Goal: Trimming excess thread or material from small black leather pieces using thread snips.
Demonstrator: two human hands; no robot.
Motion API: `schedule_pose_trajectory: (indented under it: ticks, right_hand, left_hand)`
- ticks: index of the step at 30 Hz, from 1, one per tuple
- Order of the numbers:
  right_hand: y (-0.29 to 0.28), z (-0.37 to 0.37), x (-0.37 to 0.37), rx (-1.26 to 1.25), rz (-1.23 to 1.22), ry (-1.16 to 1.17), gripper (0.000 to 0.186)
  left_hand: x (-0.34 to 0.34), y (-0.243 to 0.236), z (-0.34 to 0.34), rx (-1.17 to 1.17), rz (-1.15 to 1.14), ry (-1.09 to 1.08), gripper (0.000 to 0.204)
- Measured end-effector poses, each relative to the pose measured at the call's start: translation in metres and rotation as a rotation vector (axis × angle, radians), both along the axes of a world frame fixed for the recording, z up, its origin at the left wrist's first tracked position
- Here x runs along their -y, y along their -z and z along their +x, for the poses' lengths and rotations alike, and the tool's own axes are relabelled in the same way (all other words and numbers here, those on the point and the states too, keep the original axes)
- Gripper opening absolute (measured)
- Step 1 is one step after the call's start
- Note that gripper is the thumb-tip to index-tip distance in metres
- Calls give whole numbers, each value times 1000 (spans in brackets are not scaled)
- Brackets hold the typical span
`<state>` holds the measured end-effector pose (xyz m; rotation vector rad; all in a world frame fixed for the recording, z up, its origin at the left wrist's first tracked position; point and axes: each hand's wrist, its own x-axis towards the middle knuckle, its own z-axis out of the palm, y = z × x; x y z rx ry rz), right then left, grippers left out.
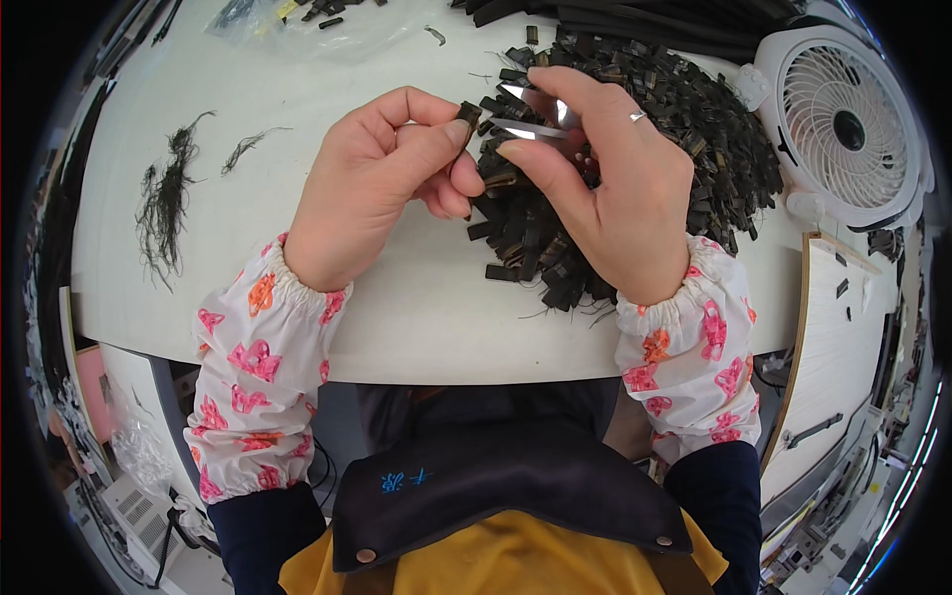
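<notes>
My left hand [392,169] pinches a small dark fabric tab [468,114] between thumb and fingers. Facing it, my right hand [615,164] is closed round a pair of thread snips [540,124]. The two pointed metal blades stand apart, their tips just right of the tab. Beneath and beyond my right hand spreads a big heap of small black fabric tabs [694,149], with loose threads along its near edge. Part of the snips is hidden by my right hand.
A white fan [848,129] stands at the right of the white table [416,327]. Tangled black thread scraps [171,198] lie at the left. A clear plastic bag [307,40] and more dark pieces are at the back. A light wooden board [828,347] is at the right edge.
</notes>
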<state>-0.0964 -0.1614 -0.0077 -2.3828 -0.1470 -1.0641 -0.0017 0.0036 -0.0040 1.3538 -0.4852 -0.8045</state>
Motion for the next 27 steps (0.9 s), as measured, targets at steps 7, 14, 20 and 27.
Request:
schedule_pose_trajectory:
  ticks: [7,14,20,27]
  right_hand:
    - [4,2,2,61,-259,91,35]
    - [6,3,-2,55,-252,51,33]
    - [3,-3,-2,-75,-385,69,28]
    - [-8,-4,6,-264,176,-253,34]
  left_hand:
    - [-2,1,2,-77,-41,15,14]
    - [0,0,-1,-66,-19,43,13]
    - [-3,4,1,-63,-8,69,14]
    - [-5,4,11,-180,33,307,14]
